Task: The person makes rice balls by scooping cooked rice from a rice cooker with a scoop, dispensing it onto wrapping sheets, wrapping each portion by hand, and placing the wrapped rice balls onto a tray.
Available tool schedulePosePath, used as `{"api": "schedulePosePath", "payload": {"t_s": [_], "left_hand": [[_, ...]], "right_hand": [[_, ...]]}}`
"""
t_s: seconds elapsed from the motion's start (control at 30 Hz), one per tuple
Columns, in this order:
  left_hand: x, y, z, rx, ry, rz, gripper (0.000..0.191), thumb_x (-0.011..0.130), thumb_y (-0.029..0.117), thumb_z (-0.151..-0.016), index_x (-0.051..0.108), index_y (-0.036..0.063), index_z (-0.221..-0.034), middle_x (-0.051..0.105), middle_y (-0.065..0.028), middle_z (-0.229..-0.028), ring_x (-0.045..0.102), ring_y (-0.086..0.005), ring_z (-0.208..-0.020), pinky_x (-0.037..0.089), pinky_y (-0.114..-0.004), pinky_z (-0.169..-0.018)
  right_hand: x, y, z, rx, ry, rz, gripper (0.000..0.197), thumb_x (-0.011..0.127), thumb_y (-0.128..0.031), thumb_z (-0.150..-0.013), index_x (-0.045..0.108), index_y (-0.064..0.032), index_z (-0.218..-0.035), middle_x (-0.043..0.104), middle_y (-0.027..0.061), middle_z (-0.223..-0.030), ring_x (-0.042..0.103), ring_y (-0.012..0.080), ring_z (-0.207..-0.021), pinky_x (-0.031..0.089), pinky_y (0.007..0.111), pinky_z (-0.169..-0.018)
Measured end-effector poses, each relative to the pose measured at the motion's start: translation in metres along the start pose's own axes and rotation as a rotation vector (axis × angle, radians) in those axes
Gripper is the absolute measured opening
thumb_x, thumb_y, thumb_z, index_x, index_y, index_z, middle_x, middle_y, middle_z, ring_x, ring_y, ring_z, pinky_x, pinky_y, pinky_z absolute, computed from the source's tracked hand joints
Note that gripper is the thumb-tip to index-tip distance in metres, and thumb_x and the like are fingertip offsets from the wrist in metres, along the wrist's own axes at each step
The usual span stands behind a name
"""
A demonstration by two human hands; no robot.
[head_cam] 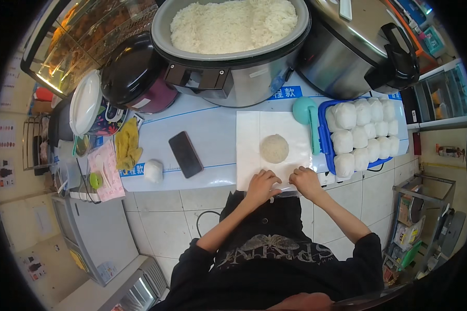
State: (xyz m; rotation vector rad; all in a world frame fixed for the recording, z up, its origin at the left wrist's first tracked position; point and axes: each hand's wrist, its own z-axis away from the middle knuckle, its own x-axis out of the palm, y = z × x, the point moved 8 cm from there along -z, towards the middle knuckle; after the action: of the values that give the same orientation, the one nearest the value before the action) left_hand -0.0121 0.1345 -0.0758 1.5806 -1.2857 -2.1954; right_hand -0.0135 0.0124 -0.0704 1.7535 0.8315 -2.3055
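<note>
A round, flattened mound of cooked rice lies on a stack of white sheets in front of me. Both hands are at the near edge of the sheets, just below the rice. My left hand has its fingers curled at the sheets' edge, and my right hand is bent over the edge beside it. Whether either one pinches a sheet is too small to tell. A teal rice paddle with a round scoop lies right of the sheets. Further right, a blue tray holds several white wrapped bundles.
An uncovered cooker full of rice stands at the back, between a lidded steel cooker and a dark-lidded cooker. Left of the sheets lie a phone, one white wrapped bundle and a yellow cloth.
</note>
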Motion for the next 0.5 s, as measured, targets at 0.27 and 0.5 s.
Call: {"api": "schedulePosePath", "payload": {"t_s": [0.27,0.5], "left_hand": [[0.015,-0.022,-0.004,-0.046,-0.027,0.309,0.016,0.073,0.019,-0.066,0.068,0.0091,-0.077,0.060,-0.0082,-0.076,0.056,-0.0268,-0.082,0.045,-0.036,-0.072],[0.004,-0.022,-0.007,-0.072,0.102,0.207,0.019,0.069,0.014,-0.071,0.060,0.0060,-0.085,0.060,-0.0087,-0.081,0.056,-0.0260,-0.083,0.045,-0.037,-0.070]], "right_hand": [[-0.003,-0.002,0.008,0.016,0.045,0.028,0.013,0.070,-0.018,-0.063,0.059,-0.0117,-0.067,0.052,0.0031,-0.074,0.052,0.0203,-0.082,0.039,0.033,-0.070],[-0.023,-0.003,-0.014,0.048,-0.098,-0.091,0.026,0.076,-0.028,-0.058,0.059,-0.0113,-0.068,0.055,0.0052,-0.083,0.053,0.0219,-0.088,0.040,0.035,-0.076]]}}
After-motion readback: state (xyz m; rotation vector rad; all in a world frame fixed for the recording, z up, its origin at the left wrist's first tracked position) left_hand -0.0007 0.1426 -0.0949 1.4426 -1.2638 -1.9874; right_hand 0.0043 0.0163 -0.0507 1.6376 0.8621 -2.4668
